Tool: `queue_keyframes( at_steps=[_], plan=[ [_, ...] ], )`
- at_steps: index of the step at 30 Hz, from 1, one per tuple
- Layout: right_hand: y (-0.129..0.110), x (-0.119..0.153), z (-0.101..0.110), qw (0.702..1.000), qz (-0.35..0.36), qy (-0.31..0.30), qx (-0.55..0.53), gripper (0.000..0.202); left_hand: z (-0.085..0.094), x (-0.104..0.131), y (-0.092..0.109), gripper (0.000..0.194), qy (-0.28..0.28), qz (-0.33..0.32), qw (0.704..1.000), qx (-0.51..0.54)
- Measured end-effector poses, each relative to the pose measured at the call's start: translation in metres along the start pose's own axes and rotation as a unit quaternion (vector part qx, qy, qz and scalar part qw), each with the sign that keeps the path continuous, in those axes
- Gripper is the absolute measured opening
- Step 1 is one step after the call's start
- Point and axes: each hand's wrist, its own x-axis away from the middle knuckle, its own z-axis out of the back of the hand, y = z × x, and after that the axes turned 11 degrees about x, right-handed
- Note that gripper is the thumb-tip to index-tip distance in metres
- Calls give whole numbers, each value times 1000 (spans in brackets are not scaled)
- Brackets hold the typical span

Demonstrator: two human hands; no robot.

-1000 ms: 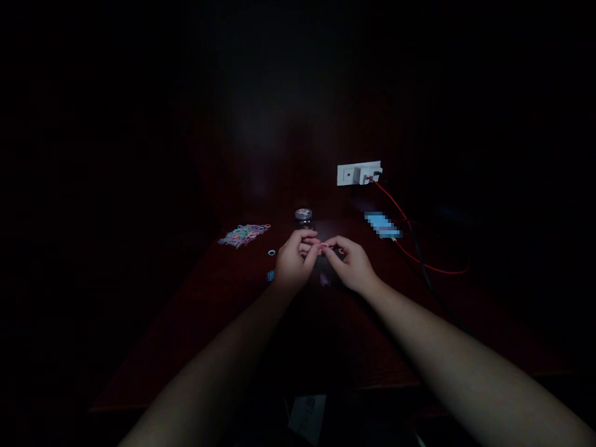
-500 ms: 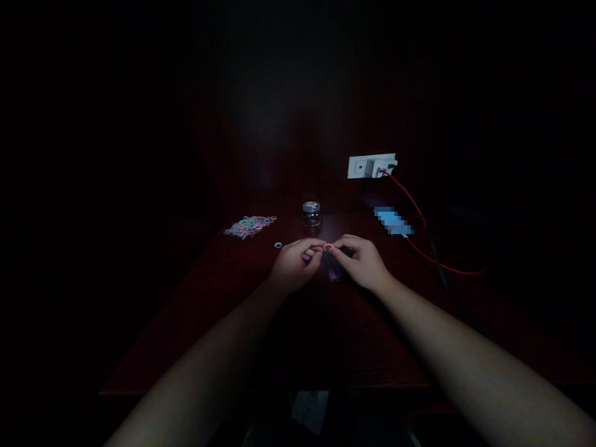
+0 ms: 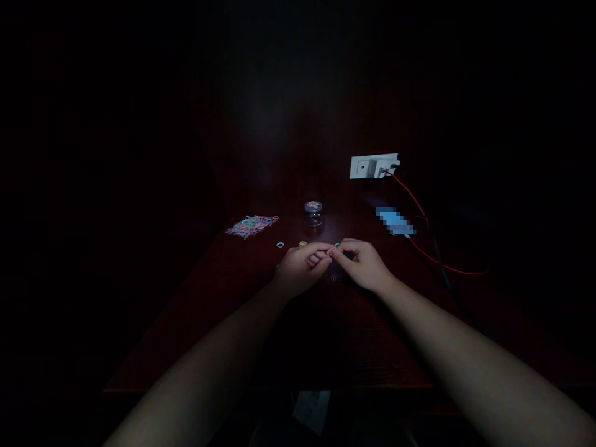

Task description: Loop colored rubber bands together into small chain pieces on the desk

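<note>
Pink band [image 3: 331,252] up between the fingertips, left hand [image 3: 302,267] and right hand [image 3: 364,264] both pinching it; half a second ago its loop showed, now fingers mostly cover it, so it looks more tightly handled! Counting outward: one pink band, one loose blue band [image 3: 280,244], one jar [image 3: 313,215], one pile of bands [image 3: 251,226], too tangled to count

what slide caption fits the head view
Left hand and right hand pinch a small pink band over a dim table, a colourful band pile beyond.
</note>
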Motion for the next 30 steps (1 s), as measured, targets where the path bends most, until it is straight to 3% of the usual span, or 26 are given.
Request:
queue_keyframes(
  at_steps=[11, 15, 23, 30],
  plan=[
    [-1, 1, 0, 999, 44, -16, 5, 23, 2, -1, -3, 17, 4, 12, 1000, 18],
    [0, 1, 0, 998, 52, 7, 19, 10, 3, -2, -4, 14, 12, 12, 1000, -1],
    [-1, 1, -1, 996, 77, 34, -25, 24, 4, -2, -4, 16, 19, 27, 999, -7],
    [-5, 1, -1, 995, 76, 48, -48, 18, 3, -2, 3, 16, 28, 32, 999, -27]
  ],
)
